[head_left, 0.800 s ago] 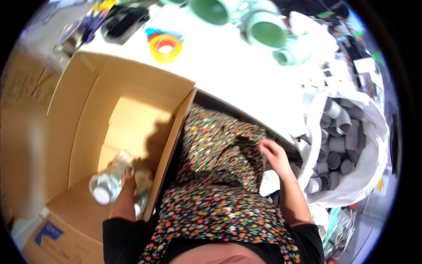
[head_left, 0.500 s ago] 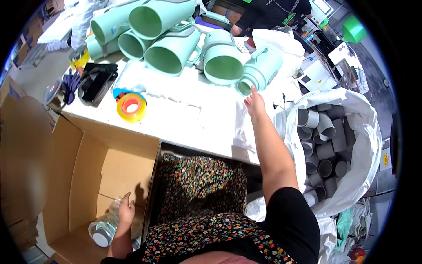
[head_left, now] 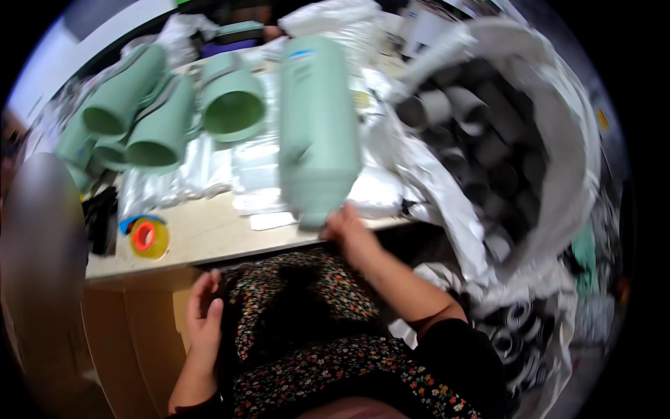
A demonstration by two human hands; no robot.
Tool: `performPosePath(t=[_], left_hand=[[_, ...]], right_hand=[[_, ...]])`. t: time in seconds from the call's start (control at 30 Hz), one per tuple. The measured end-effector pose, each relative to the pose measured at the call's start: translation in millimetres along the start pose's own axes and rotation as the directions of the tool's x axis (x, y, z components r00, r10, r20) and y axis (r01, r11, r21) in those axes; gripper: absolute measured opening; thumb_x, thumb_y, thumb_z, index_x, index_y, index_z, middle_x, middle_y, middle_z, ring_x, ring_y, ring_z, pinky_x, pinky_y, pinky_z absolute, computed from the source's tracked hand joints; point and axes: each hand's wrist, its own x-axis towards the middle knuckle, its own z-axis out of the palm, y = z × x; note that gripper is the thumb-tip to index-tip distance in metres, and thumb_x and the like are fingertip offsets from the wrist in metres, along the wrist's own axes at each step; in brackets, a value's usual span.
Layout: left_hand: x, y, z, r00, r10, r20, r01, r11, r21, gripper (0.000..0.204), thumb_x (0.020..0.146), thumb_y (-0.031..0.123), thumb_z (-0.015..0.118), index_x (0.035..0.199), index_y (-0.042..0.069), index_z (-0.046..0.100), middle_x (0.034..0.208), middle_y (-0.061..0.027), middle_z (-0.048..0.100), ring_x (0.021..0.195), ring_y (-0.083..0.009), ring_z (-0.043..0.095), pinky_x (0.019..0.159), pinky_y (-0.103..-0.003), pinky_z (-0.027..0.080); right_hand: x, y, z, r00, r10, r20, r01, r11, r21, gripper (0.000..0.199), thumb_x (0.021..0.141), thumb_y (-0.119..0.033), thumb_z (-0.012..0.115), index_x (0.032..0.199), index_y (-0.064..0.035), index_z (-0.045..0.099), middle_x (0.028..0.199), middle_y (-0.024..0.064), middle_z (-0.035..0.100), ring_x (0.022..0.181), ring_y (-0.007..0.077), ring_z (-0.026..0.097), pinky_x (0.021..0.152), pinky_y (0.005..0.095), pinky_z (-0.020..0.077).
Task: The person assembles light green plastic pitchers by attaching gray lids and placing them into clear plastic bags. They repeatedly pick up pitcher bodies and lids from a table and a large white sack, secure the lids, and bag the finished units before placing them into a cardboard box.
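My right hand [head_left: 347,234] is closed on the narrow neck of a mint-green vacuum jug [head_left: 319,126], smeared by motion. The jug hangs over the near part of the table, neck toward me and wide body pointing away. My left hand [head_left: 202,314] is raised above the right edge of the cardboard box [head_left: 136,328], fingers loosely curled and thumb apart, with nothing in it. To the left of the held jug, another mint-green jug [head_left: 234,105] lies with its round opening facing me. Several more mint-green jugs [head_left: 160,136] are heaped further left.
A tape roll [head_left: 149,237] with an orange core lies near the table's front edge [head_left: 202,237]. Clear plastic bags [head_left: 251,167] cover part of the tabletop. On the right, a white sack [head_left: 558,70] holds several grey cylinders [head_left: 502,150]; below it are black rings [head_left: 520,342].
My right hand has taken hold of the jug by its neck and drawn it toward me. My left hand has risen out of the box. The view has swung right.
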Motion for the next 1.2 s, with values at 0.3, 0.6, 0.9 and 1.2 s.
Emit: performPosePath(t=[0.3,0.6,0.9,1.2], left_hand=[[-23.5,-48.6,37.1,0.930,-0.368,0.019,0.359,0.893,-0.272,0.051,0.087,0.018,0.059,0.128,0.001,0.035,0.126,-0.0116,0.050,0.113,-0.0204,0.050,0.092,-0.033,0.041],[-0.9,-39.4,52.7,0.878,-0.477,0.026,0.477,0.872,-0.113,0.039,0.089,0.019,0.057,0.121,0.003,0.042,0.107,-0.0079,0.056,0.071,-0.0116,0.055,0.055,-0.023,0.045],[6.6,-12.2,53.5,0.632,-0.775,0.032,0.525,0.397,-0.752,0.021,0.091,0.028,0.053,0.096,0.008,0.052,0.072,-0.0003,0.054,0.059,-0.0086,0.052,0.047,-0.017,0.044],[15.6,29.2,49.2,0.901,-0.289,0.324,0.345,0.930,-0.130,0.025,0.091,0.022,0.054,0.106,0.006,0.045,0.070,-0.0062,0.053,0.063,-0.0137,0.051,0.057,-0.026,0.043]], right_hand=[[-152.1,-25.7,-142.9,0.864,-0.487,-0.129,0.292,0.693,-0.659,0.033,0.077,-0.009,0.064,0.109,-0.0065,0.057,0.105,0.0106,0.055,0.099,0.0222,0.056,0.084,0.0331,0.0465],[-204.4,-98.5,-409.8,0.636,-0.622,-0.456,-0.663,-0.139,-0.735,0.082,0.059,-0.014,0.073,0.134,-0.0205,0.039,0.131,0.0228,0.037,0.113,0.0432,0.042,0.095,0.0449,0.0387],[-208.2,-41.4,-138.7,0.930,-0.256,0.263,0.228,0.965,0.133,0.094,0.060,-0.020,0.077,0.141,-0.0102,0.029,0.141,0.0111,0.031,0.131,0.0255,0.027,0.109,0.0390,0.0209],[-244.6,111.1,-152.4,0.917,-0.396,-0.047,0.324,0.808,-0.493,0.044,0.078,-0.016,0.068,0.116,-0.0004,0.051,0.112,0.0152,0.054,0.102,0.0249,0.055,0.084,0.0342,0.0471]])
